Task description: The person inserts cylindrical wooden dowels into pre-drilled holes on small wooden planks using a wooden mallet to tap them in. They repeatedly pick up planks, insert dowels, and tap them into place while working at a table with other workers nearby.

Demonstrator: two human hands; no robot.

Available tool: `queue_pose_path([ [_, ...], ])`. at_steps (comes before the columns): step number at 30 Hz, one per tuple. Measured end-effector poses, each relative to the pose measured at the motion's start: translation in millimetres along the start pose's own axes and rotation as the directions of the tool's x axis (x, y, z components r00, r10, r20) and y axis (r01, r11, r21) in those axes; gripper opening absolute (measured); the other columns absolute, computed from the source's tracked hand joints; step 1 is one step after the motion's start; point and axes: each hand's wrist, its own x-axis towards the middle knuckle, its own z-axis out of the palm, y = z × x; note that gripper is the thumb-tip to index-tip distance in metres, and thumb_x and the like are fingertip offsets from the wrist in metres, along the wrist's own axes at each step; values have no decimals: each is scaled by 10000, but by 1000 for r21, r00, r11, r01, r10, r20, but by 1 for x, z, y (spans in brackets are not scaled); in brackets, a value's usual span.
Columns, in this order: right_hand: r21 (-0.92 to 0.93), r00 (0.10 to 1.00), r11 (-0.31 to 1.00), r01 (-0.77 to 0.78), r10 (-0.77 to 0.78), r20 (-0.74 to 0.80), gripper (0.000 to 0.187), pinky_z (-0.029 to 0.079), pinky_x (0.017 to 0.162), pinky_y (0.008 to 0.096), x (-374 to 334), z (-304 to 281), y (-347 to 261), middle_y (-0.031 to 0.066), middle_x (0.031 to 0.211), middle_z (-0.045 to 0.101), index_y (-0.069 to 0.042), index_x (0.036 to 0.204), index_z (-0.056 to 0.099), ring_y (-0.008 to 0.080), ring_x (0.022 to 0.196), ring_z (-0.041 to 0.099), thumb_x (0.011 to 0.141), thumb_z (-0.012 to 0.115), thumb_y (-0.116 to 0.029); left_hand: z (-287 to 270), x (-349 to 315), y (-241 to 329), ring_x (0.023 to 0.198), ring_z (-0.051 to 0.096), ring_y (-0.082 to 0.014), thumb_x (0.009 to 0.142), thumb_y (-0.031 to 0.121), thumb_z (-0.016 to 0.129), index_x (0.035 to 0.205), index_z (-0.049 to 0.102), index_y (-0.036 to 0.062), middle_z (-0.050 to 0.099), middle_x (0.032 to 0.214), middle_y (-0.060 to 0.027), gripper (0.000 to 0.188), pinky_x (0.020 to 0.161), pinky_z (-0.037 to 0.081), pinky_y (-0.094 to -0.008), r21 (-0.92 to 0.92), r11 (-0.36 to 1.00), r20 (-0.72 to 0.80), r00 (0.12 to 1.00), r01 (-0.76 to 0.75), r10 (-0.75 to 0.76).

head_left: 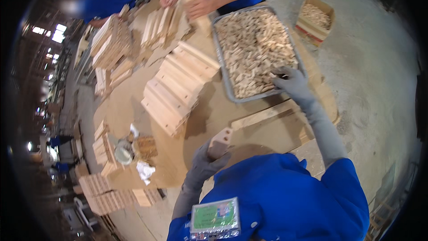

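Far right, the right hand reaches into the metal tray heaped with small wooden pieces, fingers curled among them. Nearer, the left hand grips a wooden block. A cardboard box beyond holds more pieces.

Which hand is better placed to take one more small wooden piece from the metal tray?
The right hand, probably. It already rests on the small wooden pieces inside the metal tray. The left hand is near the body and holds a wooden block.

cardboard box of small pieces on floor | stacked wooden boards mid-table | white rag near table edge
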Motion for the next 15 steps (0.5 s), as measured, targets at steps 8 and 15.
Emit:
queue_pose_path([
  [8,413,731,902,-123,-199,652,276,495,668,250,-107,8,-112,62,810,635,24,1082,598,108,700,605,863,600,-145,-2,-19,34,660,603,-148,678,133,741,853,599,36,608,736,-42,245,603,476,-288,59,991,115,987,-121,114],
  [15,239,608,914,329,-398,687,229,503,670,332,-120,16,-123,120,847,603,-20,1067,576,222,728,626,897,529,-165,-12,-31,28,818,619,-247,702,248,739,1227,539,81,629,962,-119,587,762,486,-332,245,952,264,958,-181,114],
])
